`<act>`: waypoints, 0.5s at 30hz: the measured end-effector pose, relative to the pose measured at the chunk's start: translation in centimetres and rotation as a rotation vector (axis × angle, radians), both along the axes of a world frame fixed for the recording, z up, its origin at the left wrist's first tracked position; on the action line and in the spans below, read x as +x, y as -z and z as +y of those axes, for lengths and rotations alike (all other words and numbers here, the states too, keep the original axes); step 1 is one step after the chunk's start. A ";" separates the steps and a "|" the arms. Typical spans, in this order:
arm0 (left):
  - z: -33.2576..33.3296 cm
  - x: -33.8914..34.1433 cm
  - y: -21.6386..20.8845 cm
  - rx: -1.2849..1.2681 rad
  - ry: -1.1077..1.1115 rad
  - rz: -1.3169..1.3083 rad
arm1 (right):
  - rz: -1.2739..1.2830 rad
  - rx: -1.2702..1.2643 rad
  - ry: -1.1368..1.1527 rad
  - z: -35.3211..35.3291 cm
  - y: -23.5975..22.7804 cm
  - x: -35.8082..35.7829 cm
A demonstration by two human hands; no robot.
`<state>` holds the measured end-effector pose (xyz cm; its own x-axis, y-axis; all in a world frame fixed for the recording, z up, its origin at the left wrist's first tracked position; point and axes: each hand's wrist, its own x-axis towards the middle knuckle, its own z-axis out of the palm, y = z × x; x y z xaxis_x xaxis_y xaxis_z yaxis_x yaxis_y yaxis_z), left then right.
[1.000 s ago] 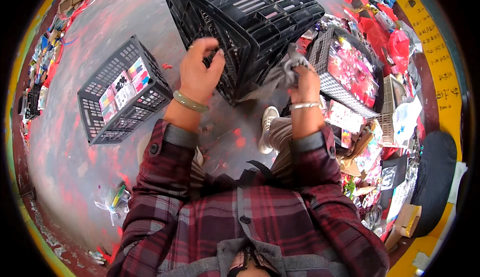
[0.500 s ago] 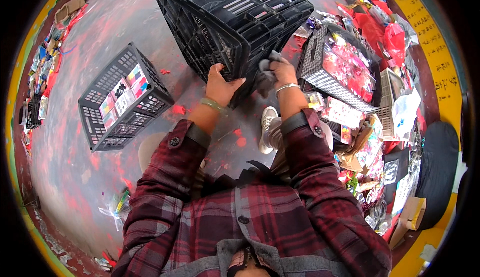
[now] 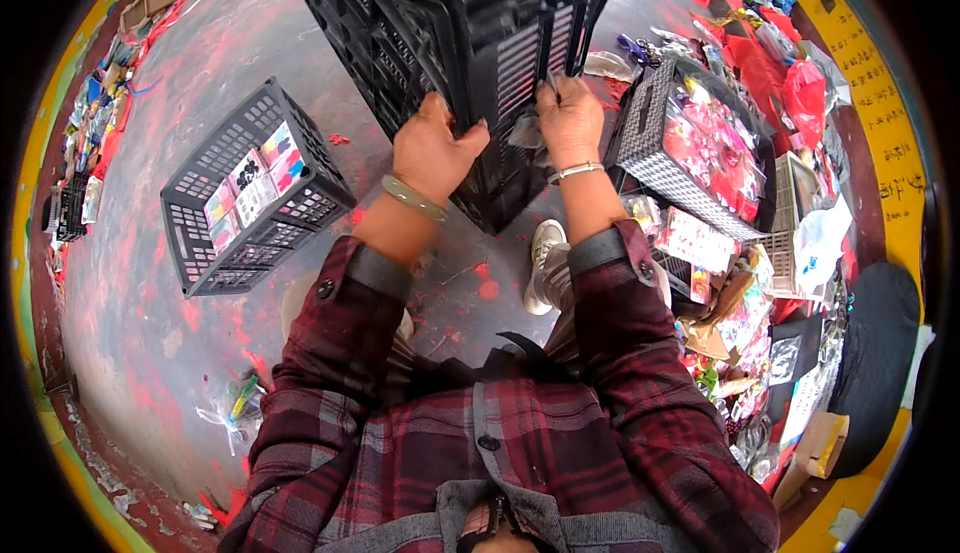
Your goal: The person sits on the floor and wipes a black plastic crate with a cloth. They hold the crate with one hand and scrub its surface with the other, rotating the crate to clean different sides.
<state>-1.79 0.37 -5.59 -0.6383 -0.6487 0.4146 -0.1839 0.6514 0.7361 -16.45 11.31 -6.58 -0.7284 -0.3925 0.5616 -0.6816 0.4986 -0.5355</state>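
Observation:
A large black plastic crate (image 3: 488,28) stands tilted on the floor in front of me, one corner low between my feet. My left hand (image 3: 432,148) is wrapped round its near edge, thumb on one face and fingers in the lattice of the other. On the slotted right face, my right hand (image 3: 572,123) presses a grey cloth (image 3: 525,133), which is bunched and partly hidden by the fingers. The inside of the crate does not show.
A smaller dark crate (image 3: 190,215) holding colourful packets (image 3: 250,185) lies on the left. At right stand a checked basket (image 3: 640,138) of red and pink packages, a beige basket (image 3: 785,258) and heaped goods. A clear bag (image 3: 240,403) lies at lower left.
The black crate has turned, bringing its slotted face round toward my right hand. My right hand has moved up along that face with the cloth. The left hand keeps its grip.

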 end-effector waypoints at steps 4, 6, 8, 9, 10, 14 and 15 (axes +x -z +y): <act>-0.5 0.7 -4.2 0.051 -0.045 0.054 | 0.089 -0.072 -0.058 -0.9 -4.0 0.4; -1.6 0.9 -4.2 0.088 -0.043 0.064 | 0.076 -0.107 -0.083 -1.3 -4.9 0.7; -2.1 1.4 -4.5 0.163 -0.040 0.086 | -0.218 -0.281 -0.234 -1.4 -5.1 0.2; -2.2 1.7 -4.8 0.178 -0.050 0.112 | -0.515 -0.391 -0.314 -1.0 -5.3 0.1; -2.3 1.8 -5.2 0.167 -0.071 0.078 | -0.815 -0.498 -0.390 -0.5 -5.6 0.1; -1.7 2.0 -6.1 0.106 -0.167 0.018 | -1.249 -0.770 -0.832 2.2 -7.4 -0.4; -1.4 1.9 -6.3 0.087 -0.191 0.017 | -1.225 -0.779 -0.820 2.4 -7.5 -0.5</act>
<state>0.11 -1.01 0.69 -0.4937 -0.7911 0.3611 -0.2851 0.5395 0.7923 -16.97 13.74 0.92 -0.6118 -0.7866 0.0839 0.3726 -0.3801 -0.8466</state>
